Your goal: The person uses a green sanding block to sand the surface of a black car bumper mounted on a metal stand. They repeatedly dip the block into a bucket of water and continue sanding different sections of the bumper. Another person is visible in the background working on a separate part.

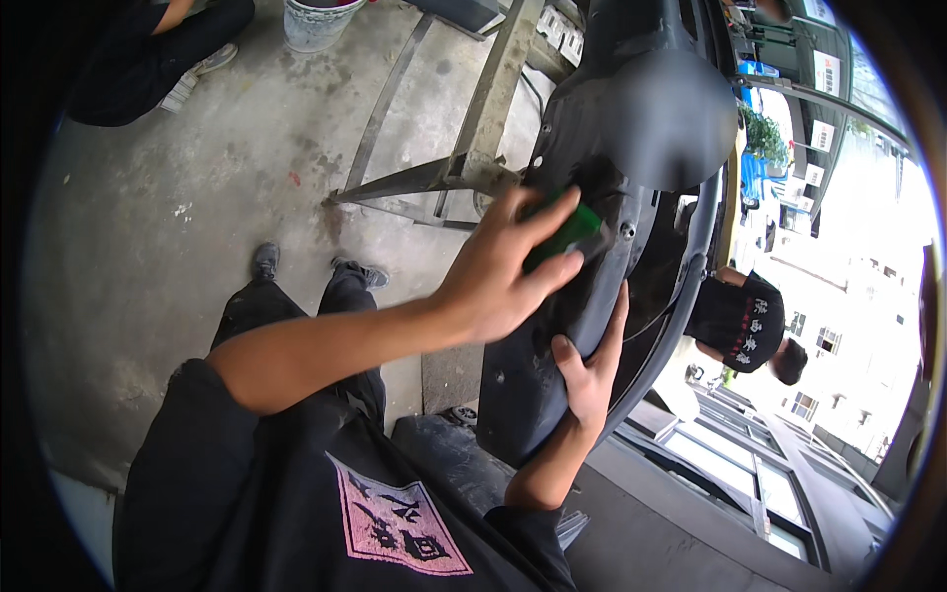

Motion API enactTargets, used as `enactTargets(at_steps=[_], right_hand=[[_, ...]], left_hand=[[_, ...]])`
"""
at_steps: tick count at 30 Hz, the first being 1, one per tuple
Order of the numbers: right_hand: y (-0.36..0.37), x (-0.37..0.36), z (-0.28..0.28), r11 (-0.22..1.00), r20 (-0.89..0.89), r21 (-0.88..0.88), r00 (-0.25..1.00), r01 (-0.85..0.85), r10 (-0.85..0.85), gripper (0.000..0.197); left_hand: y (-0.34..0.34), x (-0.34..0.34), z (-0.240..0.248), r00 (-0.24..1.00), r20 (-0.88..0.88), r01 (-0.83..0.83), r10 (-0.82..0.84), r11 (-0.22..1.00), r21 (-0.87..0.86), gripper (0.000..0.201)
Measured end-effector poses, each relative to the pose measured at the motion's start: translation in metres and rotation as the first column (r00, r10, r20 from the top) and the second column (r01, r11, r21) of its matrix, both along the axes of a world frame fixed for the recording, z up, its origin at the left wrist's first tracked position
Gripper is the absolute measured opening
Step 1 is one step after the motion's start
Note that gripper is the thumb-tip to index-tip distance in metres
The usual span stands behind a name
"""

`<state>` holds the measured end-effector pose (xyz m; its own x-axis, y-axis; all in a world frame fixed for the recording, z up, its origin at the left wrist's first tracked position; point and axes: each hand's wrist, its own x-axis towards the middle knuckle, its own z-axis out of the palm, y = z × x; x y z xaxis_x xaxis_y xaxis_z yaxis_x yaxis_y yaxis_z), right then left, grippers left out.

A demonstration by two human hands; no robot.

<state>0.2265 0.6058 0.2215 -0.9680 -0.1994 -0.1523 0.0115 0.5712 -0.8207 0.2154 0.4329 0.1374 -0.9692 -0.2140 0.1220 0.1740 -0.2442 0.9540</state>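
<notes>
A black car bumper (533, 395) runs from the lower middle up to the top, with a wide blurred bulge near its upper end. My left hand (508, 261) is closed around a small green block (564, 237) and holds it against or just over the bumper's dark surface. Motion smears both the hand and the block, so the block's exact kind does not show. Lower down, my right hand (589, 385) grips the bumper's edge, thumb on the near face and index finger stretched along the ridge. Its other fingers are mostly hidden.
A metal frame stand (473, 128) is beside the bumper. At the top left, a person (128, 59) in dark clothes is near a whitish bucket (321, 22). Another person (740, 321) in a black shirt is beyond the bumper. Stained concrete floor (197, 217) spreads on the left.
</notes>
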Motion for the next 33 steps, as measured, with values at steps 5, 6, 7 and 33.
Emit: enactTargets(at_steps=[5, 6, 7, 33], right_hand=[[0.008, -0.001, -0.008, 0.999, -0.046, -0.027, 0.998, -0.034, 0.033, 0.105], [0.01, -0.002, -0.009, 0.999, -0.083, 0.017, 0.996, -0.041, 0.042, 0.105], [0.005, -0.007, -0.005, 1.0, -0.029, -0.005, 0.999, -0.028, 0.028, 0.104], [0.002, 0.003, 0.0, 0.994, 0.054, -0.068, 0.995, 0.091, -0.087, 0.116]], left_hand=[[0.014, 0.013, -0.008, 0.99, -0.133, -0.056, 0.048, 0.997, -0.059, 0.063], [0.008, -0.006, -0.007, 0.992, -0.1, -0.076, 0.072, 0.996, -0.038, 0.063], [-0.002, -0.024, -0.006, 0.986, -0.137, -0.096, 0.091, 0.995, -0.032, 0.06], [-0.012, -0.003, -0.05, 0.952, -0.231, -0.288, 0.203, 0.852, -0.437, 0.06]])
